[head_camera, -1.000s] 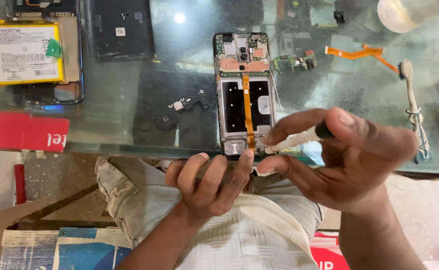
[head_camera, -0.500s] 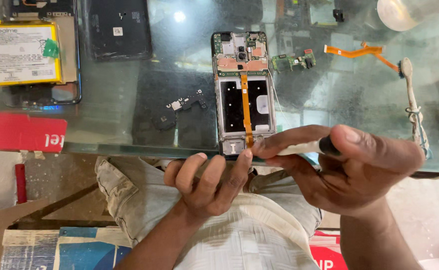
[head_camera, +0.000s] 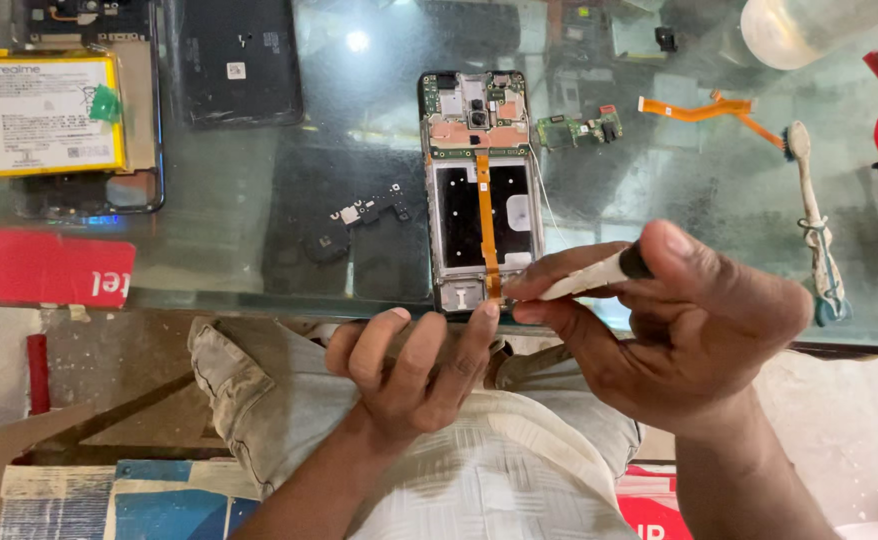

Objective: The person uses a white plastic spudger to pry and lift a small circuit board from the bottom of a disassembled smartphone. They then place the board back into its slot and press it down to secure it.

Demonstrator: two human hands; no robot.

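Opened smartphone [head_camera: 482, 190] on glass tabletop [head_camera: 259, 250], left hand [head_camera: 414, 375] fingers spread at its near end, right hand [head_camera: 689, 325] pinching a white-handled tool [head_camera: 594, 277] just beside it

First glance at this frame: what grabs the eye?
The opened phone at the middle of the glass table, orange ribbon cable down its centre. At its near end the right hand holds a thin tool to the cable, and the left hand steadies the edge. Far left lies a yellow-edged battery.
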